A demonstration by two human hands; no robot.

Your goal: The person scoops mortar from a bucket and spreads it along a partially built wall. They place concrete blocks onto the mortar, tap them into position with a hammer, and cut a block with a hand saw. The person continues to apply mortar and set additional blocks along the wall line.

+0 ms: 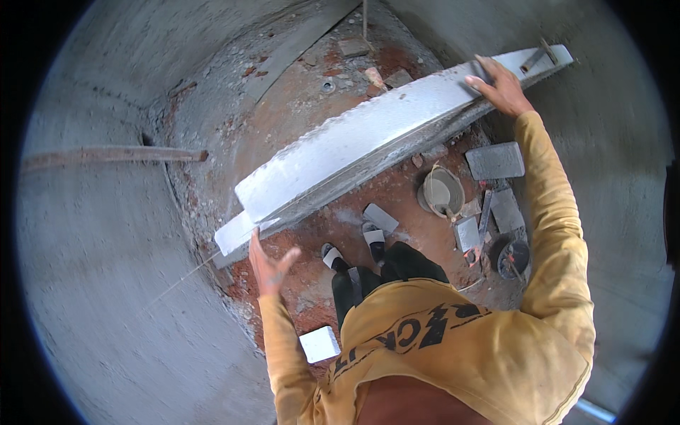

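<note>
A long row of white blocks (354, 142) runs diagonally along the top of a low, rough gray wall, with a thin string along its near side. My right hand (499, 88) grips the upper surface near the right end, fingers at the far edge. A short bar (538, 57) lies across that end. My left hand (273, 262) is at the lower left end, fingertips touching the near edge beside a short white piece (234, 234) and thumb spread away from it.
Gray walls (85, 234) surround me. A plank (113, 156) juts from the left. Below are a mortar bucket (440, 191), several loose blocks (494, 159), a dark bucket (513, 258), a white block (319, 343) and rubble. My feet stand on reddish ground.
</note>
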